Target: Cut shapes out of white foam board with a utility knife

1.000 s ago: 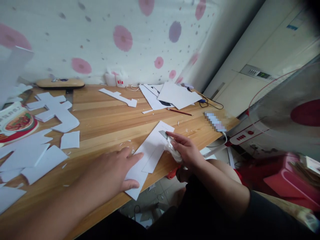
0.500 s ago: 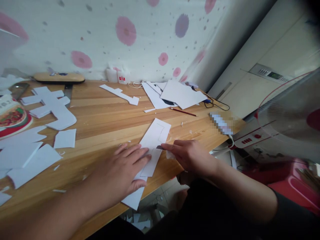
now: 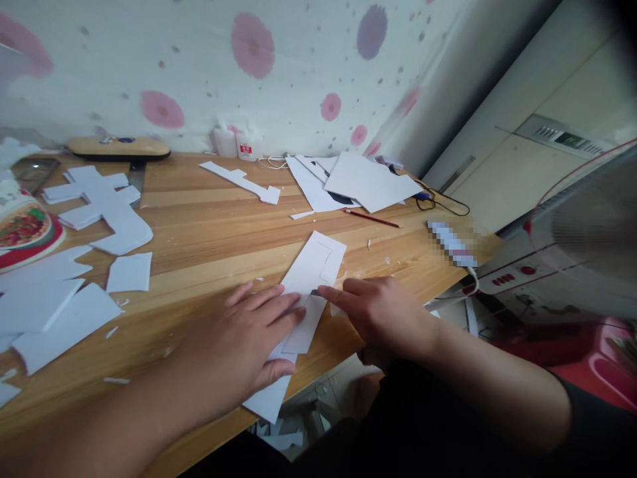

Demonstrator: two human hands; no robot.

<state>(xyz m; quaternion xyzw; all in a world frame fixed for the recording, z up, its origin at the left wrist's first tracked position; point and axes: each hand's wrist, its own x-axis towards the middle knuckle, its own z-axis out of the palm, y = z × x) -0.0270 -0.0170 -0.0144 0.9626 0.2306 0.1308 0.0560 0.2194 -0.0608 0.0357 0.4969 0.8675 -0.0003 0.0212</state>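
A white foam-board strip (image 3: 328, 249) with a thin drawn outline lies slanted near the front edge of the table, over a second white piece (image 3: 271, 401). My left hand (image 3: 259, 325) rests flat on the strip's left side, fingers stretched out. From the right, my right hand (image 3: 378, 309) grips a small dark blade (image 3: 314, 292), index finger extended along it. The blade's tip meets the strip just beyond my left fingertips. Most of its holding end is hidden in my right hand.
Cut white pieces (image 3: 117, 222) lie stacked at the left. Further back are a long notched piece (image 3: 243, 182), white sheets (image 3: 371, 182), a pencil (image 3: 373, 218) and a tan case (image 3: 119, 147). A power strip (image 3: 452, 244) sits at the right edge, near a fan (image 3: 592, 232).
The blade has slid slightly left across the strip, toward my left fingers. My left hand stays in place on the strip. The whole view has shifted a little.
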